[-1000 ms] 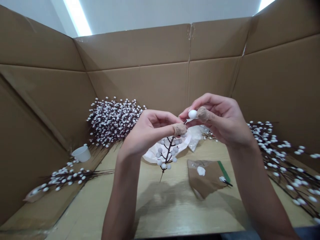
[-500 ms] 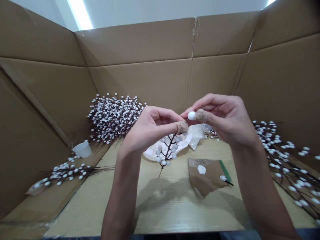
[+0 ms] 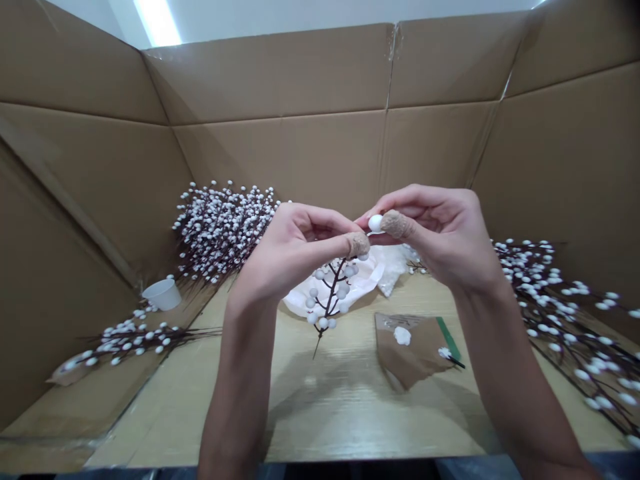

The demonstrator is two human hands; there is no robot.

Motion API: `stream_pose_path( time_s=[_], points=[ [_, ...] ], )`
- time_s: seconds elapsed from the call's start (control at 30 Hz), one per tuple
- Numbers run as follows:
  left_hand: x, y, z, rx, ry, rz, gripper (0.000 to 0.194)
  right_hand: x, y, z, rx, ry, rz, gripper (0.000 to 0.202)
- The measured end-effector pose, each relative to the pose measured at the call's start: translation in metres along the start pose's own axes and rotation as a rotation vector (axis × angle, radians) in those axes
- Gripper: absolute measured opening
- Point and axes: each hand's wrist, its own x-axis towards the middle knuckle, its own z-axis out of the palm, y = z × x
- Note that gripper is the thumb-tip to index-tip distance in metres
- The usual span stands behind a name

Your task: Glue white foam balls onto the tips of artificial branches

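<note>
My left hand (image 3: 305, 250) pinches the upper part of a dark berry stem (image 3: 330, 293), whose white berries hang below my fingers with the bare tip pointing down. Close beside it on the right, my right hand (image 3: 435, 230) grips a single white ball (image 3: 375, 223) between thumb and fingertips. Tan wrappings cover both thumb tips. The ball is right at the upper end of the stem; whether they are joined is hidden by my fingers.
A dense berry bundle (image 3: 220, 230) stands back left, near a white cup (image 3: 163, 295) and smaller sprigs (image 3: 135, 340). More branches (image 3: 560, 313) lie right. Brown card (image 3: 410, 360) with white paste (image 3: 402, 335) lies on the table; behind is white plastic (image 3: 370, 277). Cardboard walls surround everything.
Both hands, with the stem and the ball, have shifted slightly left and up in view. The ball sits a little more upright between my right fingertips, and the camera view has moved slightly.
</note>
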Motion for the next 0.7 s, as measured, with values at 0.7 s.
stream_pose_path(
  time_s=[0.7],
  points=[
    [-0.0025,0.0051,0.0073,0.017,0.118,-0.019,0.006,0.0006,0.007,0.0078,-0.008,0.064,0.031,0.018]
  ],
)
